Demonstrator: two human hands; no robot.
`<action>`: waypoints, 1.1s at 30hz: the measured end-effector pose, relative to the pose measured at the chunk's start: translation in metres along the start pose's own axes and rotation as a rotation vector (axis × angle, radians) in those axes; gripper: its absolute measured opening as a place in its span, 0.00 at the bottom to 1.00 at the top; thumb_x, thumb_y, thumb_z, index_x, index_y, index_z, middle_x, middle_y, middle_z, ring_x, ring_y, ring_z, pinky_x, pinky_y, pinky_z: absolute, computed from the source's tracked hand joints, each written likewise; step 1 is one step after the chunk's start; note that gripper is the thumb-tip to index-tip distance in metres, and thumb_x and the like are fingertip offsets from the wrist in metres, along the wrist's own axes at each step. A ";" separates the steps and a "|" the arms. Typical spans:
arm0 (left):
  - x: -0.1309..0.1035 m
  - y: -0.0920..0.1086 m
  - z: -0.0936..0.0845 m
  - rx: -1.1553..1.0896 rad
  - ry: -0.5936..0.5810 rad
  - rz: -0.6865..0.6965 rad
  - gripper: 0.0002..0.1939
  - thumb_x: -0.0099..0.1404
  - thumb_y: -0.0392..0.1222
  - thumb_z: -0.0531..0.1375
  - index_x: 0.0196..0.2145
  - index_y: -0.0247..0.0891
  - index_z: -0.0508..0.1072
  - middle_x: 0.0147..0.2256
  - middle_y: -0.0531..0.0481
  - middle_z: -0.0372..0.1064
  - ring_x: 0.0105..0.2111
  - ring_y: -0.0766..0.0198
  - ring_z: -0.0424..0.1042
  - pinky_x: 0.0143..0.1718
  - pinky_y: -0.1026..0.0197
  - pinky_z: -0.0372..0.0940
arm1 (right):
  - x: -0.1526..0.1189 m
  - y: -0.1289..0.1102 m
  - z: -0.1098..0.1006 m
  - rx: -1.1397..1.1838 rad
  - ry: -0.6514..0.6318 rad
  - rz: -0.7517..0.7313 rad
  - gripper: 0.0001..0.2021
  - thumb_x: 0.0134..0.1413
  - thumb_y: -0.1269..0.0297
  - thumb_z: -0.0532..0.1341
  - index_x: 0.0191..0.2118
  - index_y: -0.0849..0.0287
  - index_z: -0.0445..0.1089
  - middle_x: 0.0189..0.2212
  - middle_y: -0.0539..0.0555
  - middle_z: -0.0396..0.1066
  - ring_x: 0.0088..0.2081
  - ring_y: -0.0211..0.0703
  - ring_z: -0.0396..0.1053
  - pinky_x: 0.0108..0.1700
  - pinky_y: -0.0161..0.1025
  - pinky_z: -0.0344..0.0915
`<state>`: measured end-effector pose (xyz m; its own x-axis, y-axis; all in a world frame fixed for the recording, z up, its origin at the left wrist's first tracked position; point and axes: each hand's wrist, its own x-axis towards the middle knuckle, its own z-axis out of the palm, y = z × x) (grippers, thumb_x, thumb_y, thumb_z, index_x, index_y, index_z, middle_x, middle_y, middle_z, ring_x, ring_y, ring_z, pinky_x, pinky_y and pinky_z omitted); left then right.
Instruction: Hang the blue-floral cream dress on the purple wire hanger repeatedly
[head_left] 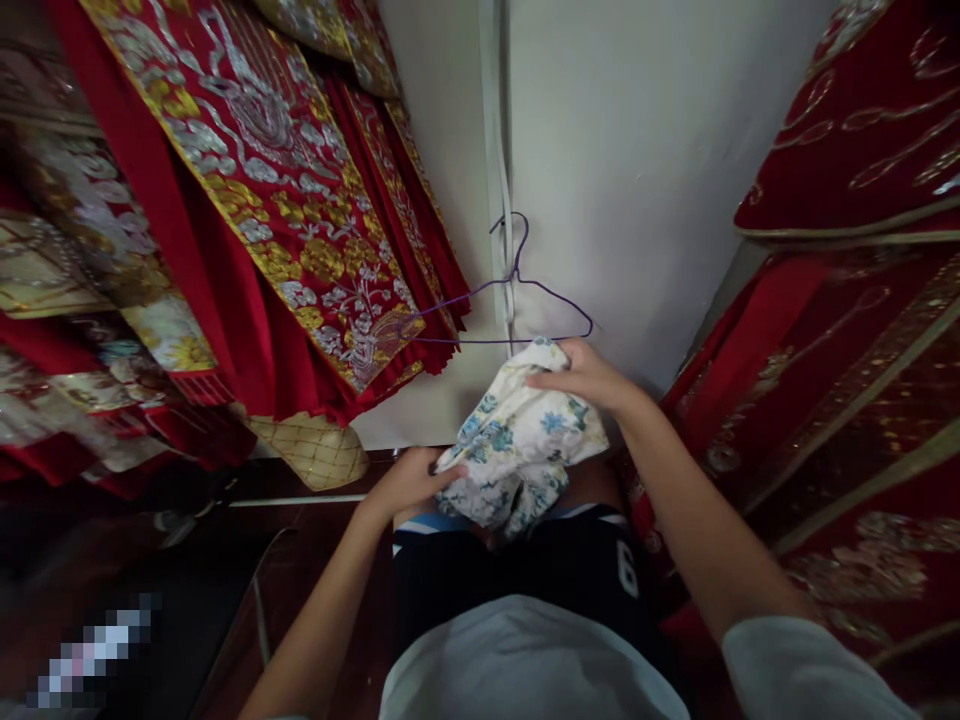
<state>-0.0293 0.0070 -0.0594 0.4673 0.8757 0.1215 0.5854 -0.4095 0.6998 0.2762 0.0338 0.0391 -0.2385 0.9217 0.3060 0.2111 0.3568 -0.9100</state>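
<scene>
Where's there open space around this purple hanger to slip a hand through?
Right of the purple hanger, pale wall shows up to the red garments; that seems roomiest. It's crowded left, against the red-and-gold panel, and below, at the floral cloth.

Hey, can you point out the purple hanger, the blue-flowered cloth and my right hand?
Purple hanger [517,272]: head view, base of its hook.
Blue-flowered cloth [501,438]: head view, middle of its printed fabric.
Right hand [592,376]: head view, back of the hand.

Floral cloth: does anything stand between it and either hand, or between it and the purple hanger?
Nothing visible does: the left hand and right hand both hold the floral cloth, and no object shows between it and the purple hanger.
</scene>
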 end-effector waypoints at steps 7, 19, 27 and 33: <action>-0.006 0.029 -0.052 0.376 0.144 0.146 0.18 0.69 0.53 0.55 0.28 0.37 0.68 0.25 0.53 0.62 0.29 0.64 0.65 0.33 0.63 0.57 | 0.087 0.067 0.009 -0.119 0.442 -0.122 0.16 0.37 0.59 0.67 0.36 0.60 0.72 0.32 0.54 0.75 0.35 0.47 0.70 0.40 0.41 0.67; -0.002 0.045 -0.091 0.625 0.248 0.212 0.20 0.72 0.49 0.48 0.26 0.38 0.67 0.26 0.46 0.69 0.30 0.58 0.68 0.33 0.59 0.59 | 0.024 0.079 -0.027 -0.282 0.176 -0.190 0.15 0.53 0.50 0.58 0.24 0.55 0.64 0.23 0.50 0.65 0.29 0.43 0.64 0.36 0.39 0.62; 0.044 0.075 -0.084 0.285 0.624 0.249 0.26 0.74 0.54 0.45 0.26 0.36 0.69 0.24 0.48 0.70 0.28 0.61 0.70 0.30 0.62 0.62 | -0.014 0.024 -0.050 -0.252 0.201 -0.074 0.14 0.48 0.51 0.62 0.23 0.55 0.66 0.21 0.51 0.64 0.26 0.43 0.61 0.31 0.40 0.61; 0.112 0.101 -0.097 -0.107 0.590 0.294 0.28 0.72 0.59 0.46 0.24 0.36 0.67 0.27 0.43 0.73 0.35 0.57 0.77 0.33 0.62 0.70 | -0.016 0.026 -0.034 -0.155 0.098 -0.052 0.08 0.44 0.59 0.58 0.22 0.56 0.66 0.21 0.50 0.64 0.27 0.41 0.60 0.31 0.37 0.58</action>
<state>0.0174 0.0885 0.0932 0.1391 0.7370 0.6614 0.4057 -0.6517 0.6408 0.3182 0.0332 0.0198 -0.1612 0.9090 0.3843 0.3463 0.4168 -0.8405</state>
